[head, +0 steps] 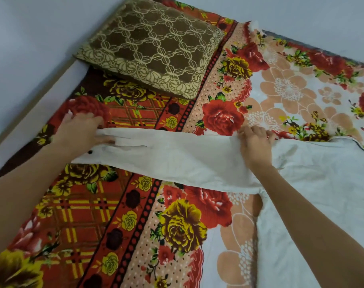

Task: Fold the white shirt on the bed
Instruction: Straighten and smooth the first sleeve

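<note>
The white shirt (314, 183) lies on the bed (177, 235), its body at the right and 1 sleeve (166, 156) stretched out leftward across the floral bedsheet. The left hand (81, 129) pinches the sleeve's cuff end, fingers closed on the cloth beside a small dark button (90, 151). The right hand (254, 142) grips the sleeve's upper edge near the shoulder, fingers curled shut on the fabric. A brown patterned pillow (150, 46) rests beyond the sleeve. No writing or label is legible.
</note>
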